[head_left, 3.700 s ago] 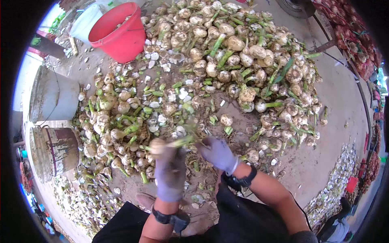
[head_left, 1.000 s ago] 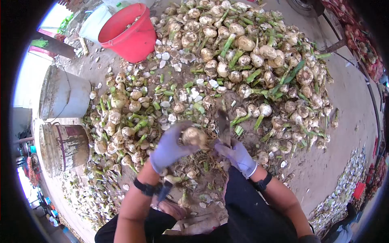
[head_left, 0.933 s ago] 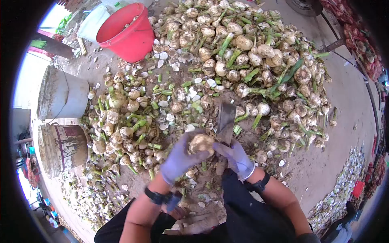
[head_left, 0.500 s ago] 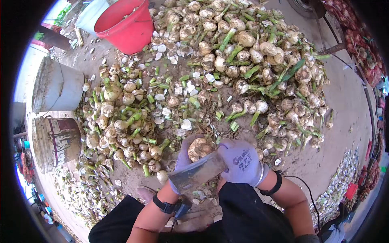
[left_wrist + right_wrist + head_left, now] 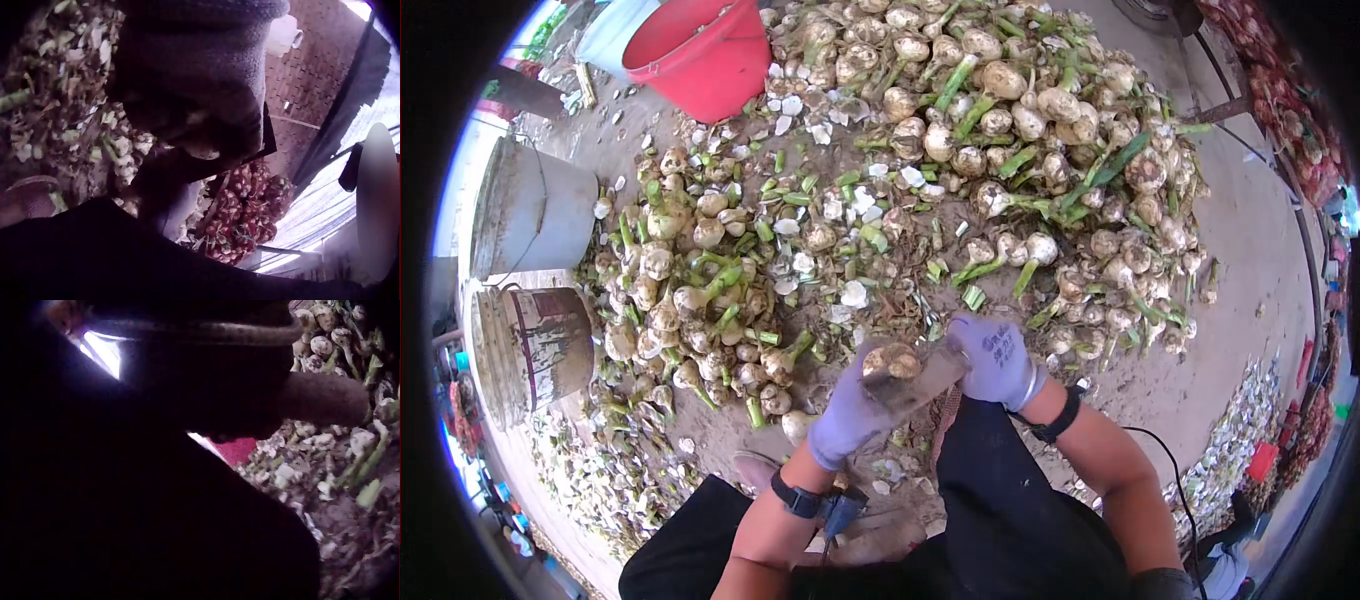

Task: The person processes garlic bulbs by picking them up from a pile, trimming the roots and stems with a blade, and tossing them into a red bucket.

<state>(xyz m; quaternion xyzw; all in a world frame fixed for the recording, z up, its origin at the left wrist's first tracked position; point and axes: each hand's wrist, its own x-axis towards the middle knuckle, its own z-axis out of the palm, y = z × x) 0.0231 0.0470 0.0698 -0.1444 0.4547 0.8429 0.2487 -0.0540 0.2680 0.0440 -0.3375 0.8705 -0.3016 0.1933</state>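
In the head view my gloved left hand (image 5: 850,405) holds a garlic bulb (image 5: 892,361), its root side facing up and no long stalk showing. My gloved right hand (image 5: 992,360) grips a knife with a broad blade (image 5: 930,383). That blade slants left across the lower side of the bulb, its end over the left palm. The knife's handle is hidden in the right fist. In the left wrist view the glove (image 5: 194,69) fills the top and is mostly in shadow. The right wrist view is very dark, with one gloved finger (image 5: 328,397) showing.
A large heap of garlic with green stalks (image 5: 1040,130) lies ahead, a smaller heap (image 5: 690,290) to the left. A red bucket (image 5: 705,65) and two dirty pale buckets (image 5: 535,215) stand at the left. Cut stalks and white peels (image 5: 855,293) litter the ground between.
The bulb has lost its green stalk since the oldest frame. The knife, pointing forward a second ago, has swung left across the bulb, and both hands have come together.
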